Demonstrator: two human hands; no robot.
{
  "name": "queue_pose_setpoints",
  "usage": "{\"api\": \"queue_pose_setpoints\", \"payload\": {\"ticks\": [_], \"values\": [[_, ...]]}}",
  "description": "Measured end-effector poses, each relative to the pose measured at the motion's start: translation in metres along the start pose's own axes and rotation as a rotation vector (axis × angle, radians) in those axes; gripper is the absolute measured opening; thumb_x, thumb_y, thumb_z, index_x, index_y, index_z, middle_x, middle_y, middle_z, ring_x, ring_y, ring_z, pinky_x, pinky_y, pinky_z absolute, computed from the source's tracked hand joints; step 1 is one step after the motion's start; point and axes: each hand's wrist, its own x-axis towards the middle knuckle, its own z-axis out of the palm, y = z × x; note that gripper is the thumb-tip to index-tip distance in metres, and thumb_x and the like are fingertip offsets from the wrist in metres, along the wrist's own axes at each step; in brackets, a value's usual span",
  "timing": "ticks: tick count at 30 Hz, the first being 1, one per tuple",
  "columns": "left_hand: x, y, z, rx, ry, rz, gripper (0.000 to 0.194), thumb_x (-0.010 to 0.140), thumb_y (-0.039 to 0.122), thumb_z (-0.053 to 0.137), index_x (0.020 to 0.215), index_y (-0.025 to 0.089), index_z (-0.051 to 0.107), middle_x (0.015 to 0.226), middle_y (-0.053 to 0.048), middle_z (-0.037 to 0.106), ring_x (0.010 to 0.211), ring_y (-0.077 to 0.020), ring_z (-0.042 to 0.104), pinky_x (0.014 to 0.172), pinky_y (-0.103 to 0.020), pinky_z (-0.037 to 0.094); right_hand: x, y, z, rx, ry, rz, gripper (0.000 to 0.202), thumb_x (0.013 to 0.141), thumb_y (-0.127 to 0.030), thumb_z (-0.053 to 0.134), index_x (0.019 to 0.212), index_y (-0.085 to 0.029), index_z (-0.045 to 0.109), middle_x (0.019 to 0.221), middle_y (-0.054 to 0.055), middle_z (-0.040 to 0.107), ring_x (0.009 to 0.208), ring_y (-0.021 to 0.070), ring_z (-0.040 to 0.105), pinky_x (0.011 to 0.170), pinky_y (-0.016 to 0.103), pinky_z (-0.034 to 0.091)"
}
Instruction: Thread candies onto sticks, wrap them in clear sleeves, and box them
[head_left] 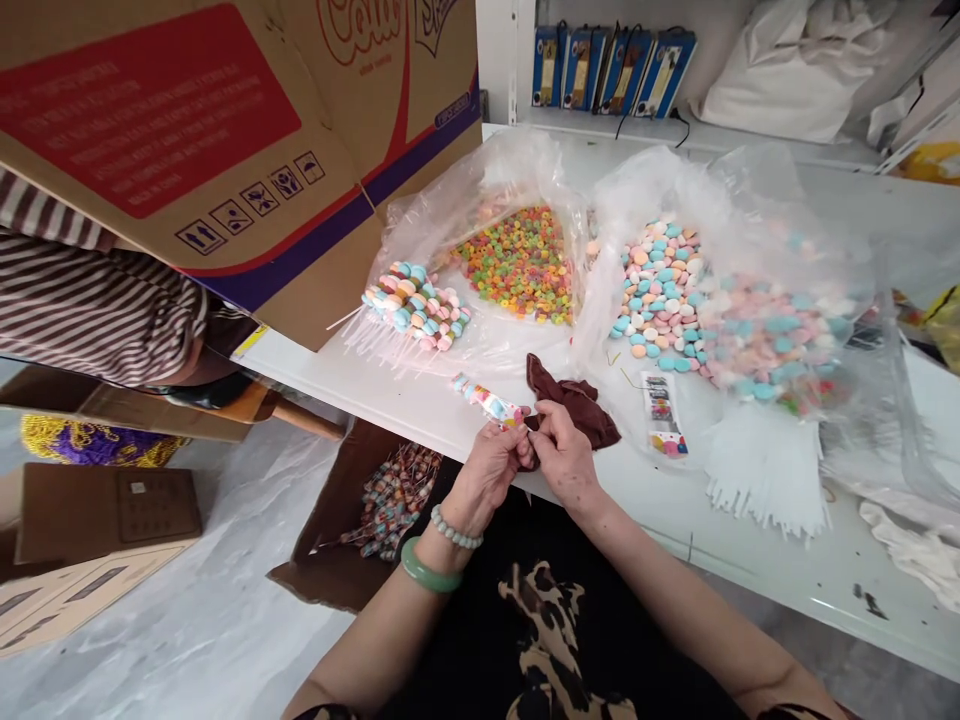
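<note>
A candy skewer in a clear printed wrapper [489,402] points up and left from my left hand [495,458], whose fingers are closed around its lower end. My right hand [564,455] meets it there with thumb and fingers pinched together; what lies between them is too small to make out. Just behind my right hand is a crumpled brown cloth [576,402]. Several unwrapped candy skewers [416,305] are piled to the left, white sticks toward me. On the right lie a flat stack of printed wrappers [663,412] and a bundle of white sticks [769,465].
Plastic bags hold ring candies [521,265] and pastel candies [664,285]. A large carton [315,120] stands at the left, with a person in a striped garment [97,305] beyond. Below the table edge, an open box [322,520] contains wrapped skewers.
</note>
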Motion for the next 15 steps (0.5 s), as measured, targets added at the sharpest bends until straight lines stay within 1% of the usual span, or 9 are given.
{"api": "queue_pose_setpoints", "payload": {"ticks": [1,3,5,7,8,10,12,13,15], "values": [[-0.001,-0.001,0.001,-0.009,-0.011,-0.021,0.023,0.068,0.026,0.077,0.075,0.015,0.058,0.045,0.008,0.044,0.041,-0.0062,0.038,0.046,-0.022,0.030,0.001,0.002,0.000,-0.044,-0.003,-0.054,0.033,0.084,-0.019,0.048,0.112,-0.024,0.064,0.070,-0.002,0.063,0.064,0.0156,0.057,0.067,0.027,0.048],[-0.002,0.000,0.002,-0.009,-0.016,-0.063,0.021,0.068,0.022,0.076,0.069,0.016,0.055,0.046,0.008,0.042,0.040,-0.0051,0.036,0.045,-0.021,0.028,0.000,0.006,0.000,-0.162,-0.018,-0.216,0.033,0.088,-0.018,0.044,0.112,-0.023,0.066,0.080,0.002,0.066,0.073,0.0175,0.060,0.071,0.028,0.048],[-0.003,0.005,0.000,-0.003,-0.011,-0.095,0.019,0.067,0.016,0.076,0.077,0.015,0.061,0.057,0.005,0.053,0.049,-0.0066,0.047,0.051,-0.021,0.035,-0.001,0.009,-0.002,-0.314,0.004,-0.377,0.033,0.093,-0.019,0.040,0.110,-0.020,0.068,0.083,0.007,0.066,0.078,0.0202,0.060,0.073,0.031,0.047],[-0.004,0.012,-0.003,-0.009,-0.008,-0.106,0.029,0.065,0.012,0.077,0.092,0.017,0.066,0.078,0.000,0.064,0.068,-0.0103,0.059,0.064,-0.023,0.045,-0.003,0.010,-0.003,-0.452,0.049,-0.474,0.035,0.095,-0.019,0.038,0.111,-0.017,0.068,0.080,0.009,0.065,0.077,0.0219,0.059,0.074,0.034,0.046],[-0.005,0.016,-0.004,-0.023,-0.014,-0.115,0.033,0.065,0.012,0.077,0.096,0.017,0.068,0.087,-0.001,0.067,0.077,-0.0124,0.061,0.072,-0.025,0.048,-0.004,0.009,-0.004,-0.497,0.067,-0.502,0.035,0.096,-0.018,0.037,0.110,-0.016,0.068,0.079,0.010,0.064,0.077,0.0221,0.058,0.074,0.034,0.045],[-0.005,0.022,-0.007,-0.071,-0.045,-0.172,0.031,0.068,0.016,0.077,0.097,0.016,0.069,0.096,-0.004,0.068,0.087,-0.0161,0.063,0.079,-0.030,0.049,-0.006,0.008,-0.005,-0.539,0.062,-0.542,0.034,0.097,-0.017,0.036,0.105,-0.017,0.069,0.079,0.010,0.065,0.076,0.0220,0.057,0.073,0.035,0.044],[-0.003,0.026,-0.008,-0.128,-0.050,-0.229,0.026,0.073,0.028,0.075,0.095,0.015,0.070,0.097,-0.007,0.069,0.088,-0.0181,0.063,0.079,-0.032,0.050,-0.008,0.007,-0.004,-0.540,0.036,-0.569,0.034,0.097,-0.016,0.036,0.100,-0.017,0.069,0.080,0.010,0.065,0.076,0.0221,0.058,0.072,0.035,0.043],[-0.002,0.027,-0.009,-0.137,-0.025,-0.246,0.027,0.076,0.034,0.073,0.093,0.014,0.070,0.096,-0.007,0.069,0.086,-0.0184,0.063,0.077,-0.032,0.051,-0.009,0.006,-0.003,-0.531,0.024,-0.577,0.033,0.097,-0.016,0.036,0.099,-0.018,0.069,0.081,0.010,0.066,0.077,0.0223,0.058,0.072,0.035,0.044],[0.001,0.024,-0.008,-0.101,0.080,-0.240,0.030,0.079,0.041,0.070,0.087,0.012,0.070,0.090,-0.008,0.070,0.079,-0.0175,0.063,0.072,-0.031,0.051,-0.012,0.007,-0.001,-0.497,0.017,-0.568,0.033,0.097,-0.016,0.036,0.101,-0.017,0.068,0.082,0.010,0.066,0.078,0.0227,0.060,0.073,0.036,0.045]]}}
